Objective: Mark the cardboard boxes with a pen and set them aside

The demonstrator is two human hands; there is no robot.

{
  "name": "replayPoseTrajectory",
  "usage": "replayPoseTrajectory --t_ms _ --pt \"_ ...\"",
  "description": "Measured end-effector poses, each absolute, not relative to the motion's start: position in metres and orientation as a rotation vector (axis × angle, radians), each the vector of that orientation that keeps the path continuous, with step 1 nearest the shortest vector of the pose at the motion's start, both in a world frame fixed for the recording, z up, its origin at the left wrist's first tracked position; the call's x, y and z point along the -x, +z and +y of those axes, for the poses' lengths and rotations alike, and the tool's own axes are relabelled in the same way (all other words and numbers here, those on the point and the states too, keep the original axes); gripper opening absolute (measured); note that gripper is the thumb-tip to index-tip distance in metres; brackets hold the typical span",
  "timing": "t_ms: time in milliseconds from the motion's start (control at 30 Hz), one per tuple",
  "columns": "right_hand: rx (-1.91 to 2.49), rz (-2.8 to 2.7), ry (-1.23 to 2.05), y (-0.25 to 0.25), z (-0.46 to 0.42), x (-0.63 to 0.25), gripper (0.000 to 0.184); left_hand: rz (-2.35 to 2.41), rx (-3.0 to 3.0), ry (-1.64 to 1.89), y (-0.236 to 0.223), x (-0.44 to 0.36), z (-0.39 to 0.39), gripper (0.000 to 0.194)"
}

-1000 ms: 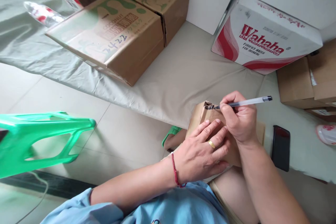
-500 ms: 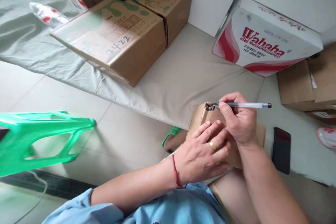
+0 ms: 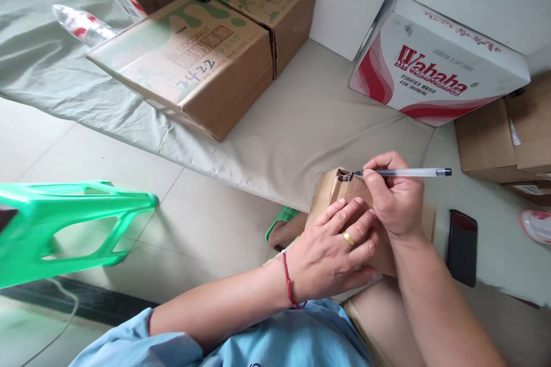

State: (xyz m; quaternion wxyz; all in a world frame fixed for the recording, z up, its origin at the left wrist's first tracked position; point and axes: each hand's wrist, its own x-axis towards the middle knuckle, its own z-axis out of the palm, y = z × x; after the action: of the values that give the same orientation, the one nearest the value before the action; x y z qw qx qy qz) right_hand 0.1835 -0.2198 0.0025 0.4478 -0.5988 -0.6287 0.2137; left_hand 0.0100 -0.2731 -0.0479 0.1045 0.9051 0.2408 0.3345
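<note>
A small brown cardboard box (image 3: 322, 194) rests at my lap, with a dark-edged notch at its upper corner. My left hand (image 3: 340, 241) lies flat on top of it, fingers spread and stretched out. In my right hand (image 3: 395, 195) a pen (image 3: 413, 172) with a clear barrel and black end is pinched between thumb and fingers. Its tip points left, at or just beside the right edge of the notch; I cannot tell if it touches. My right hand is close above the fingers of my left.
Coconut-drink cartons (image 3: 232, 69) stand on the cloth-covered surface (image 3: 301, 120). A white Wahaha carton (image 3: 430, 69) and brown boxes (image 3: 486, 137) are on the right. A black phone (image 3: 462, 248) lies right of my forearm. A green plastic stool (image 3: 77, 200) stands on the floor at left.
My right hand and the pen have shifted slightly to the right, drawing the tip back from the notch. My left hand and the box have stayed in place.
</note>
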Motion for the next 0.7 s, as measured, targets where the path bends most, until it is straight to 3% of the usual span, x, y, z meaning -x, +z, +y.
replayPoseTrajectory --t_ms 700 --pt "1.448 -1.694 0.630 0.0058 -0.2238 -0.1859 0.010 0.698 -2.661 0.993 -0.0489 -0.0108 -0.2731 0.050"
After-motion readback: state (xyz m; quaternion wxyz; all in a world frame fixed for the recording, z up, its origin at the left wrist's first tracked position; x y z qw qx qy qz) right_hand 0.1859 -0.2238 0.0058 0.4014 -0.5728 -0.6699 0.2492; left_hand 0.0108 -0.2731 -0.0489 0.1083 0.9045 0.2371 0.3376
